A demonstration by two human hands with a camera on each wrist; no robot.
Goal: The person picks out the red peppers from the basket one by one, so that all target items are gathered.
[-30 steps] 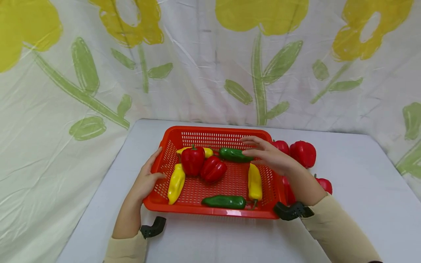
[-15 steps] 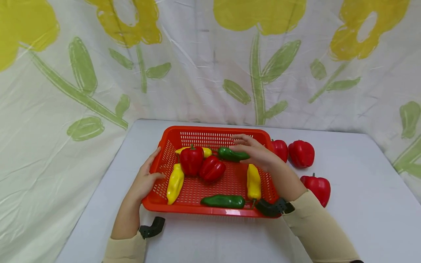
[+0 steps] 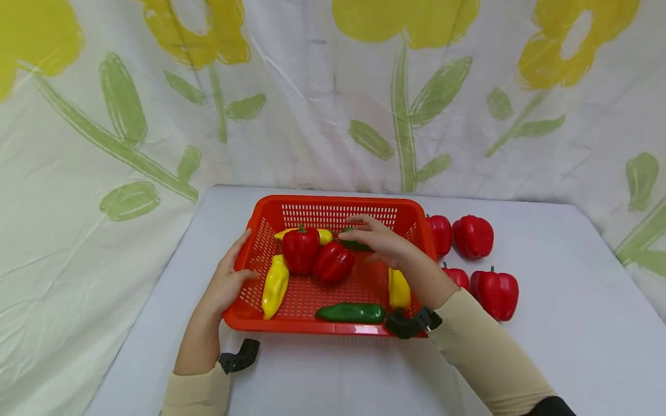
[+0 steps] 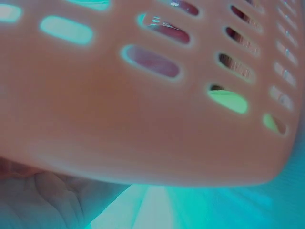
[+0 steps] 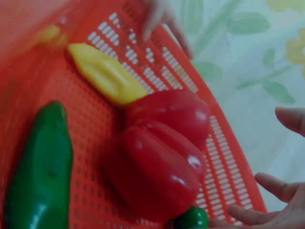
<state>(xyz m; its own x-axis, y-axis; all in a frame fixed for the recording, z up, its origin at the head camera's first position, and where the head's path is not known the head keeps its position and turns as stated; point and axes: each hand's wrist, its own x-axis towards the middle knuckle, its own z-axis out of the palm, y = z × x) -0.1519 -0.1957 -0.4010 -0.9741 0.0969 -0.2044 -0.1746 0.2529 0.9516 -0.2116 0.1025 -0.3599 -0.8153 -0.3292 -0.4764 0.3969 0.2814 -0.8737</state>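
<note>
A red perforated basket [image 3: 338,328] stands on the white table. My left hand [image 3: 225,284] grips its left side, thumb over the rim and fingers along the outer wall. Over the basket's right half hovers my right hand [image 3: 385,240], fingers spread, holding nothing. Just beneath it a green pepper [image 3: 359,246] is partly hidden. Two red bell peppers [image 3: 333,263] lie left of centre, the upright one [image 3: 300,251] beside the other. Yellow peppers lie at left [image 3: 276,287], back [image 3: 325,236] and right [image 3: 399,290], the last partly covered by my right wrist. A second green pepper [image 3: 351,312] lies along the front.
Right of the basket several more red bell peppers [image 3: 473,237] stand on the table [image 3: 567,323]. One [image 3: 455,277] is partly hidden behind my right forearm. A white cloth [image 3: 312,127] with painted yellow flowers hangs behind the table.
My right hand has moved left over the basket, away from its right side, covering more of the back green pepper. My left hand stays on the rim. The peppers keep their places.
</note>
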